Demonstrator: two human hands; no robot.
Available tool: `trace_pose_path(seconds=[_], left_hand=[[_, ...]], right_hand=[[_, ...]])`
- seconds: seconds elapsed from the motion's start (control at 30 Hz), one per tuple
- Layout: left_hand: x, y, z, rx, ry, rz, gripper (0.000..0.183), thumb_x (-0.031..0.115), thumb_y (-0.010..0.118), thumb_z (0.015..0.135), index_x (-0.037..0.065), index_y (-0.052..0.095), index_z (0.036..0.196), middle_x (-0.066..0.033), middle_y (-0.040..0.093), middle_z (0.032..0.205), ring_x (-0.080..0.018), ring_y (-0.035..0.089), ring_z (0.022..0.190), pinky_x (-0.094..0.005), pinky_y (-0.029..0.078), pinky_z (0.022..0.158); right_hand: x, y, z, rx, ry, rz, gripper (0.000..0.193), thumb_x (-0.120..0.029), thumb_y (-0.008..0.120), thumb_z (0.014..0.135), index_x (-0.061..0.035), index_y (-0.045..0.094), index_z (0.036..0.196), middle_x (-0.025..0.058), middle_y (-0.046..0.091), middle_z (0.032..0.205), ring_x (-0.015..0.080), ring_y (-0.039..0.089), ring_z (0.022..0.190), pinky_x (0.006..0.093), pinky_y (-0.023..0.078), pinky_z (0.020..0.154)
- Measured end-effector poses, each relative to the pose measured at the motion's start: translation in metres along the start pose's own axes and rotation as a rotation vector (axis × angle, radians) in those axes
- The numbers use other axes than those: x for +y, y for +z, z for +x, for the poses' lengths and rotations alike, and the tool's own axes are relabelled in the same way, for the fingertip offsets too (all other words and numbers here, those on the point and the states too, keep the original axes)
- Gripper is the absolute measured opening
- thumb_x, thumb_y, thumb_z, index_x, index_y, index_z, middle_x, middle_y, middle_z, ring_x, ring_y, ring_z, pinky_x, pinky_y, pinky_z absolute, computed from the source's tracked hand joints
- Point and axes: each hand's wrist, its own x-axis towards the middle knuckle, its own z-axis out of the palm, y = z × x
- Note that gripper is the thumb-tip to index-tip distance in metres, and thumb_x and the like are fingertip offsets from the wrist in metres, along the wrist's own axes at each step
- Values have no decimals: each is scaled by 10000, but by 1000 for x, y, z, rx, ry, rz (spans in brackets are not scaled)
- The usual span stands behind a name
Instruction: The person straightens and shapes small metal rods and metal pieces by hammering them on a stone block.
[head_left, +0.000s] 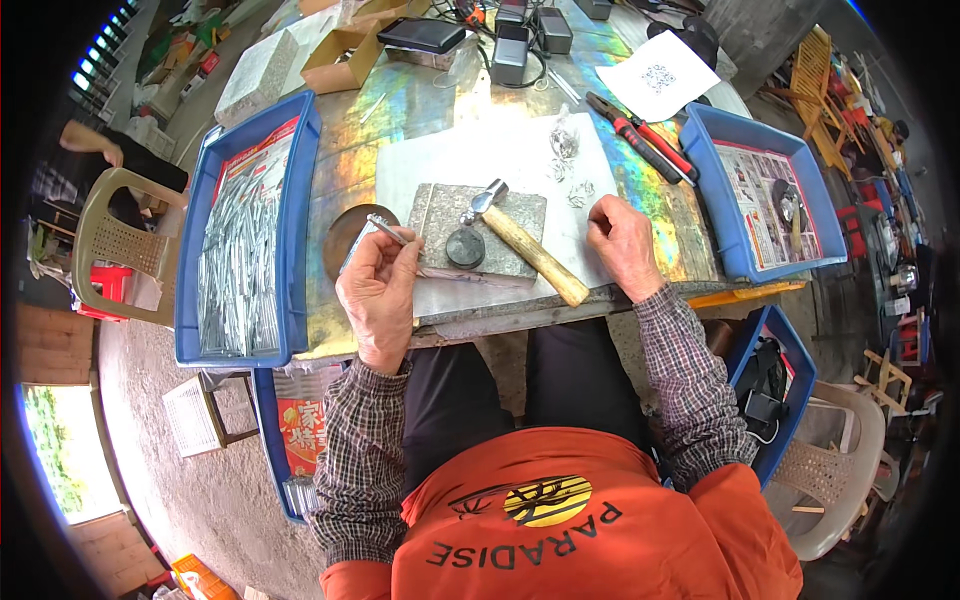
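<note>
My left hand [376, 292] pinches a thin silvery metal strip [386, 229] between thumb and fingers, above the table's near edge. A round brown dish [345, 238] is partly hidden behind this hand. Just right of it lies a flat grey stone block [520, 212] on white paper. On the block are a small round black disc [464, 248] and a hammer [535, 250], its wooden handle slanting past the block's near right corner. My right hand [628, 246] rests on the paper's right edge with fingers curled in; I see nothing held in it.
At the left stands a blue tray [303, 180] full of thin metal strips. Small clear bundles [563, 143], red-handled pliers [655, 148] and another blue tray [738, 250] are to the right. A cardboard box [340, 70] and black devices [510, 62] sit at the back.
</note>
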Motion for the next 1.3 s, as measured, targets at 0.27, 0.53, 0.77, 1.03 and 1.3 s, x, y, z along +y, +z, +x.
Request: trace_pose_path(seconds=[0.27,0.53,0.77,1.03,1.3], left_hand=[[-5,6,3,23,216,389,80,-6,648,827,-24,646,905,-27,630,807,-67,557,705,-207,458,638],[-2,8,0,75,268,384,116,-33,648,814,-33,662,929,-39,650,812,-87,574,721,-221,475,666],[9,12,-8,65,24,28,157,-8,642,845,-53,647,996,-65,649,817,-96,600,731,-211,489,685],[16,23,-25,-85,-259,-437,189,14,575,899,-58,572,1074,-140,662,887,-177,663,765,-270,572,657],[27,30,-41,-142,-365,-680,176,23,587,896,-40,568,1059,-141,660,922,-195,657,775,-315,575,658]], right_hand=[[-6,1,-5,45,102,150,128,44,604,708,-10,570,819,125,596,741,259,610,678,338,475,622],[-10,-3,-11,71,156,310,145,60,595,743,5,616,876,106,631,786,172,630,680,277,493,631],[-16,-9,-13,75,110,262,130,46,589,755,8,636,870,94,622,772,183,609,668,279,483,594],[-98,-27,-28,91,-118,324,156,67,595,768,-6,643,897,109,609,839,215,616,708,290,485,596],[-125,-1,-44,-32,-47,632,244,121,592,768,-13,595,971,78,599,828,144,602,680,252,479,580]])
